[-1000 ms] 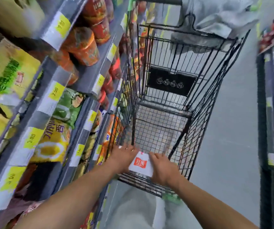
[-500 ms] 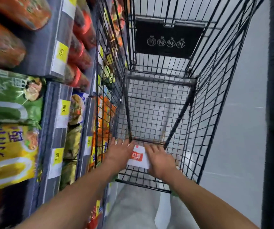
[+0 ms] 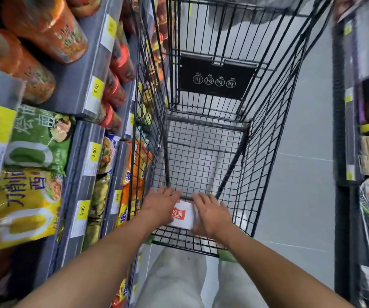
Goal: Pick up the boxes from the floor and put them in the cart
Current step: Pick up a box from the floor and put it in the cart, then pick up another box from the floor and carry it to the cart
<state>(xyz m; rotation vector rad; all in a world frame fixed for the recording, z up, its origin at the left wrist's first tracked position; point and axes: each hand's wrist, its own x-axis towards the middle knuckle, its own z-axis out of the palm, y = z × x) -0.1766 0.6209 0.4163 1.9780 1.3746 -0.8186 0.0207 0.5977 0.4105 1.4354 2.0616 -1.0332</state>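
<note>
A person's two bare forearms reach down into a black wire shopping cart [image 3: 268, 174]. Between the hands sits a small white box [image 3: 182, 216] with a red label bearing white characters. The box is inside the basket at its near end, low down and close to the near wall. Whether its underside touches the wire floor cannot be told.

The left hand [image 3: 159, 205] lies against the box's left side, its fingers fairly straight and pointing away from the person. The right hand [image 3: 211, 216] covers the box's right end with its fingers spread and nearly straight, the thumb lying at the near corner. Neither hand wraps round the box — it is pressed between the two flat hands.

At the far end of the basket a black placard [image 3: 216, 78] with four round white symbols hangs on the folding seat flap. A green bumper [image 3: 225, 255] caps the cart's near right corner.

The cart stands close beside a grey shelf unit [image 3: 76, 90] on the left, stocked with orange noodle cups [image 3: 45, 25], a green packet [image 3: 38, 141] and a yellow packet [image 3: 25, 207]. Yellow price tags [image 3: 96, 87] run along the shelf edges. A dark shelf [image 3: 343, 107] with blurred goods stands to the right, across a grey floor [image 3: 301, 196]. The person's pale trousers [image 3: 179, 283] show below the cart.
</note>
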